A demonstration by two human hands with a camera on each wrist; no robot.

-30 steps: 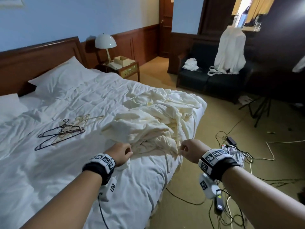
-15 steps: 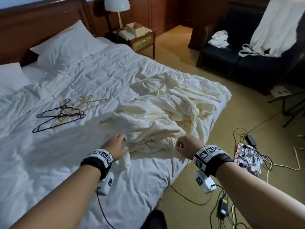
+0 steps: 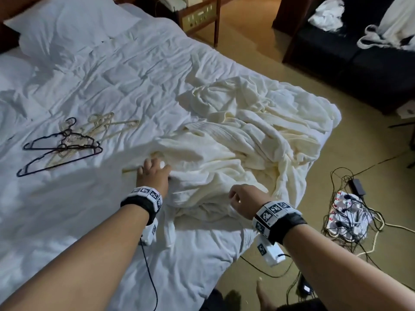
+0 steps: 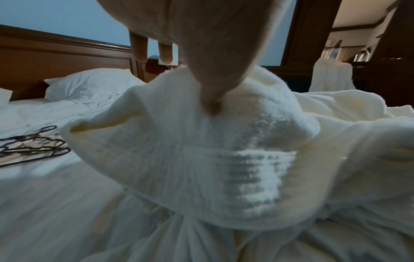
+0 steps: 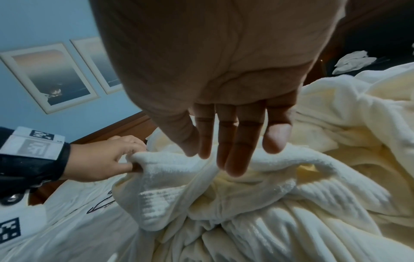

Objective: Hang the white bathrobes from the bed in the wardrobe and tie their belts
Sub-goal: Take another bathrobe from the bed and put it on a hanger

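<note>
A heap of cream-white bathrobes (image 3: 247, 142) lies crumpled on the near right corner of the bed (image 3: 67, 221). My left hand (image 3: 155, 173) is at the heap's left edge. In the right wrist view this left hand (image 5: 107, 163) pinches a raised fold of a bathrobe (image 5: 179, 170) between thumb and fingers. In the left wrist view the thumb digs into the terry cloth (image 4: 201, 150). My right hand (image 3: 243, 199) hovers over the heap's near edge, fingers (image 5: 226, 141) straight and hanging down just above the cloth, holding nothing. Several black and pale hangers (image 3: 62, 147) lie left of the heap.
Pillows (image 3: 67, 25) sit at the headboard and a nightstand (image 3: 199, 16) beyond the bed. A dark sofa (image 3: 336, 48) at the back right carries another white robe (image 3: 395, 21). A power strip with tangled cables (image 3: 345, 212) lies on the carpet right of the bed corner.
The view has tipped down and closer to the bed. My left hand has reached further forward and taken a fold of robe. The right hand has shifted a little over the heap's edge.
</note>
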